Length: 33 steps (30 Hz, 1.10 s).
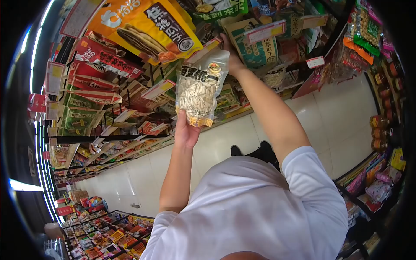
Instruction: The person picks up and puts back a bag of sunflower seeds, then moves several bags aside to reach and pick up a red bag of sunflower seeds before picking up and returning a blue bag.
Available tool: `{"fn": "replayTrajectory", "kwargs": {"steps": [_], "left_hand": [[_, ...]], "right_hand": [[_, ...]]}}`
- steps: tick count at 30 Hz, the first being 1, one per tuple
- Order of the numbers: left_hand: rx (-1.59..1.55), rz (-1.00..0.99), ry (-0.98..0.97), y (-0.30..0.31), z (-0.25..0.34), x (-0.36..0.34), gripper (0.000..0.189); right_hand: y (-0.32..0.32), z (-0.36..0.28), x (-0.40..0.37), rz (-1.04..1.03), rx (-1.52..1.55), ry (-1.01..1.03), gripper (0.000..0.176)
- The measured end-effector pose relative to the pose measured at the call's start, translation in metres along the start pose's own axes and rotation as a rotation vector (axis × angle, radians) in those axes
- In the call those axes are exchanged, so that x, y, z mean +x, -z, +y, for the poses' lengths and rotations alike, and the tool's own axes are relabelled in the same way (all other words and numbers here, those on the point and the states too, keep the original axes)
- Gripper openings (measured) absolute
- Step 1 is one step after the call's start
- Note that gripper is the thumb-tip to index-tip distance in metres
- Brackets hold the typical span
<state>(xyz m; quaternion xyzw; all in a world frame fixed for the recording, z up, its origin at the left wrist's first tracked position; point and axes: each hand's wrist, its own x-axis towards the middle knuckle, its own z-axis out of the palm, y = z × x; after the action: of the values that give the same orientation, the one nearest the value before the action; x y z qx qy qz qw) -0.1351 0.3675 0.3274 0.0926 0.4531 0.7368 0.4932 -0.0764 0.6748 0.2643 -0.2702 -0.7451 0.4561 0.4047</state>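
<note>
My left hand [187,131] grips the lower edge of a clear packet of whitish seeds [197,93] with dark lettering, held upright in front of the shelf. My right hand [234,58] reaches up among the hanging packets, beside a teal and tan seed bag [253,45]. Its fingers are mostly hidden by the packets and a price tag, so whatever they touch does not show. Just up and left of the seed packet hangs a big yellow-orange bag of sunflower seeds [147,32].
Red snack bags [93,82] and green bags [80,115] fill the shelf at left, with price tags [158,89] jutting out. Jars [380,132] line the right side. Pale floor tiles [225,143] run below, and more packaged snacks [99,236] stand at lower left.
</note>
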Motion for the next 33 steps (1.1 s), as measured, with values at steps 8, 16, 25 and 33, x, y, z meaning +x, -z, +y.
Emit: {"fn": "replayTrajectory", "kwargs": {"steps": [8, 16, 25, 33], "left_hand": [[0.029, -0.015, 0.06, 0.009, 0.021, 0.001, 0.062], [0.063, 0.004, 0.077, 0.016, 0.024, 0.007, 0.062], [0.075, -0.012, 0.01, 0.021, 0.0, 0.029, 0.06], [0.026, -0.058, 0.006, 0.03, -0.003, 0.038, 0.064]], "right_hand": [[-0.008, -0.006, 0.003, 0.139, 0.003, -0.074, 0.11], [-0.002, -0.037, -0.044, 0.168, 0.202, -0.33, 0.081], [-0.006, -0.058, -0.088, 0.219, 0.216, -0.183, 0.049], [-0.008, -0.048, -0.087, 0.233, 0.372, -0.047, 0.059]]}}
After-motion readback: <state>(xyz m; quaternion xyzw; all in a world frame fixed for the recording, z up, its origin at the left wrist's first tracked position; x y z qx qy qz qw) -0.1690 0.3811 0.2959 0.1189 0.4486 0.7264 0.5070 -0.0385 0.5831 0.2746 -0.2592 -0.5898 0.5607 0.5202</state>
